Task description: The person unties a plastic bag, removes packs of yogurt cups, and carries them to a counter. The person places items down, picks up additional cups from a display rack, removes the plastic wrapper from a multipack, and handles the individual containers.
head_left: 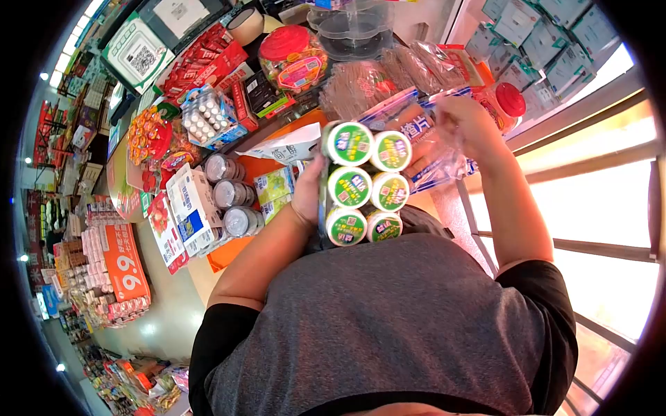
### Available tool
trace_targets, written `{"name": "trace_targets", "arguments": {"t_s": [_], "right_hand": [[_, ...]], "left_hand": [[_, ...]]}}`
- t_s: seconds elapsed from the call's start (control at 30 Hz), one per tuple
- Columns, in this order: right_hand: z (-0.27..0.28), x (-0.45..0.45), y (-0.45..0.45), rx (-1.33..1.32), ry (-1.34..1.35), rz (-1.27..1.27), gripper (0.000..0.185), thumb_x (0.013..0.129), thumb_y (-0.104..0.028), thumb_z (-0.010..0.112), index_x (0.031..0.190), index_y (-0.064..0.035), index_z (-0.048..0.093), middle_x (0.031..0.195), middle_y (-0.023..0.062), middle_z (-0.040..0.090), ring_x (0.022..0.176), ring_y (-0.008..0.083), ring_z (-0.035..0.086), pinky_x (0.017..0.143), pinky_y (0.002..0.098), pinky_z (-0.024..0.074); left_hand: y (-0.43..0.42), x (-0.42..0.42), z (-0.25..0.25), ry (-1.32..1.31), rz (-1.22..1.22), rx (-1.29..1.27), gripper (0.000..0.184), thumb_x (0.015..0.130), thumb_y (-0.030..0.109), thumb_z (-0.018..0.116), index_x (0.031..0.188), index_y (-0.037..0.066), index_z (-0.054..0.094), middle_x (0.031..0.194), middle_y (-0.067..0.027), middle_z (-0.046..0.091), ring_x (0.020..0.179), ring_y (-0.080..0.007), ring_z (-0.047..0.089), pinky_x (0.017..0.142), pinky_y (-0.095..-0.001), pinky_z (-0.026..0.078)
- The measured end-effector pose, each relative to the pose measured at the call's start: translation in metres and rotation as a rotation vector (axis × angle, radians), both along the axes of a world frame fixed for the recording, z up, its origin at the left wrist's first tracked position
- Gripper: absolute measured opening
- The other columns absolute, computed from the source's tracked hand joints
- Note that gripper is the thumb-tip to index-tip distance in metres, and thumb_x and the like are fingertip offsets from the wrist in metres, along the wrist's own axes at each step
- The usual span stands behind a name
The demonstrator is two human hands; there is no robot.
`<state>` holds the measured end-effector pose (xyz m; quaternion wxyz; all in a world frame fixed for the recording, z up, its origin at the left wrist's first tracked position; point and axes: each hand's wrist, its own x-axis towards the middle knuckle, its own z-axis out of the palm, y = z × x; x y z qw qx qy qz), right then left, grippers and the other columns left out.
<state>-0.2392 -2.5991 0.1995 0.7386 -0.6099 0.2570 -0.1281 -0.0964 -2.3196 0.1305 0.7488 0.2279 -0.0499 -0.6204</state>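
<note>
My left hand grips the left side of a pack of several round tubs with green and white lids. The lids face up towards me, in two columns, close to my chest. My right hand is at the upper right with its fingers curled in on crinkled clear plastic. That plastic belongs to a clear bag with blue print, lying just beyond the tubs. The fingertips are somewhat blurred. The tubs hide the near part of the bag.
On the counter to the left are clear-lidded jars, a white carton and green packets. Further back stand a red-lidded candy jar, plastic-wrapped packs and a QR-code sign. A window frame borders the right.
</note>
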Motion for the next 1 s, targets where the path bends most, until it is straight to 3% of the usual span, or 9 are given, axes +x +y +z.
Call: {"name": "trace_targets", "arguments": {"t_s": [0.17, 0.2, 0.3, 0.47, 0.57, 0.7, 0.83, 0.9, 1.0], "right_hand": [[-0.008, 0.021, 0.000, 0.029, 0.053, 0.225, 0.022, 0.093, -0.002, 0.059, 0.114, 0.0028, 0.062, 0.100, 0.0087, 0.069, 0.078, 0.0127, 0.062, 0.068, 0.0262, 0.0521], [-0.007, 0.023, 0.003, 0.004, 0.061, 0.270, 0.037, 0.089, 0.002, 0.057, 0.126, 0.0014, 0.061, 0.104, 0.0115, 0.070, 0.091, 0.0170, 0.068, 0.085, 0.0290, 0.0576], [-0.028, 0.029, -0.004, 0.118, -0.047, 0.444, 0.036, 0.091, 0.000, 0.058, 0.127, 0.0034, 0.060, 0.114, 0.0141, 0.068, 0.095, 0.0191, 0.068, 0.085, 0.0314, 0.0589], [-0.059, 0.015, -0.001, 0.523, 0.061, 0.514, 0.056, 0.103, -0.054, 0.048, 0.118, -0.0015, 0.062, 0.123, 0.0148, 0.067, 0.105, 0.0218, 0.069, 0.091, 0.0381, 0.0579], [-0.054, -0.010, 0.000, 0.672, 0.173, 0.620, 0.073, 0.099, -0.062, 0.048, 0.139, -0.0007, 0.052, 0.135, 0.0188, 0.061, 0.120, 0.0272, 0.064, 0.102, 0.0453, 0.0524], [-0.116, -0.047, -0.015, 0.673, 0.013, 0.774, 0.080, 0.093, -0.056, 0.062, 0.149, -0.0023, 0.043, 0.146, 0.0173, 0.053, 0.133, 0.0294, 0.053, 0.116, 0.0466, 0.0384], [-0.133, -0.079, -0.007, 1.009, 0.038, 0.582, 0.071, 0.093, -0.052, 0.064, 0.141, -0.0007, 0.052, 0.134, 0.0172, 0.063, 0.124, 0.0282, 0.061, 0.112, 0.0434, 0.0433], [-0.144, -0.087, -0.007, 1.076, 0.005, 0.458, 0.059, 0.095, -0.048, 0.064, 0.126, 0.0020, 0.062, 0.124, 0.0174, 0.069, 0.118, 0.0294, 0.065, 0.109, 0.0436, 0.0461], [-0.139, -0.081, -0.001, 1.115, -0.102, 0.334, 0.053, 0.097, -0.040, 0.061, 0.131, 0.0009, 0.059, 0.127, 0.0182, 0.066, 0.118, 0.0301, 0.064, 0.107, 0.0455, 0.0480]], "left_hand": [[-0.003, 0.000, -0.020, 0.045, -0.259, -0.012, 0.066, 0.098, 0.046, 0.052, 0.148, 0.003, 0.043, 0.144, -0.0208, 0.054, 0.130, -0.0358, 0.055, 0.115, -0.0496, 0.039], [-0.006, 0.000, -0.016, 0.060, -0.282, 0.033, 0.066, 0.098, 0.047, 0.052, 0.147, 0.004, 0.044, 0.144, -0.0202, 0.054, 0.130, -0.0358, 0.056, 0.114, -0.0496, 0.040], [-0.013, 0.001, -0.007, 0.071, -0.333, 0.081, 0.065, 0.097, 0.049, 0.053, 0.144, 0.005, 0.049, 0.141, -0.0195, 0.057, 0.127, -0.0337, 0.058, 0.111, -0.0488, 0.043], [-0.029, 0.011, -0.012, 0.024, -0.479, 0.056, 0.062, 0.097, 0.053, 0.048, 0.135, 0.004, 0.058, 0.127, -0.0201, 0.066, 0.113, -0.0334, 0.066, 0.102, -0.0482, 0.051], [-0.035, 0.013, -0.009, 0.226, -0.554, 0.133, 0.063, 0.099, 0.056, 0.045, 0.135, 0.005, 0.059, 0.127, -0.0190, 0.067, 0.113, -0.0326, 0.067, 0.104, -0.0464, 0.049], [-0.039, 0.007, 0.004, 0.041, -0.498, 0.130, 0.081, 0.098, 0.071, 0.031, 0.146, 0.008, 0.048, 0.141, -0.0170, 0.058, 0.124, -0.0323, 0.060, 0.107, -0.0478, 0.046], [-0.042, 0.010, 0.025, 0.023, -0.376, 0.347, 0.096, 0.091, 0.083, 0.020, 0.155, 0.013, 0.035, 0.145, -0.0171, 0.053, 0.116, -0.0368, 0.064, 0.092, -0.0511, 0.056], [-0.037, 0.035, 0.004, -0.121, -0.615, 0.152, 0.108, 0.085, 0.090, 0.020, 0.152, 0.007, 0.037, 0.131, -0.0189, 0.063, 0.099, -0.0416, 0.070, 0.071, -0.0439, 0.060], [-0.046, 0.040, 0.008, -0.074, -0.467, 0.100, 0.103, 0.088, 0.086, 0.024, 0.151, 0.005, 0.036, 0.132, -0.0223, 0.061, 0.101, -0.0410, 0.069, 0.076, -0.0450, 0.060]]}}
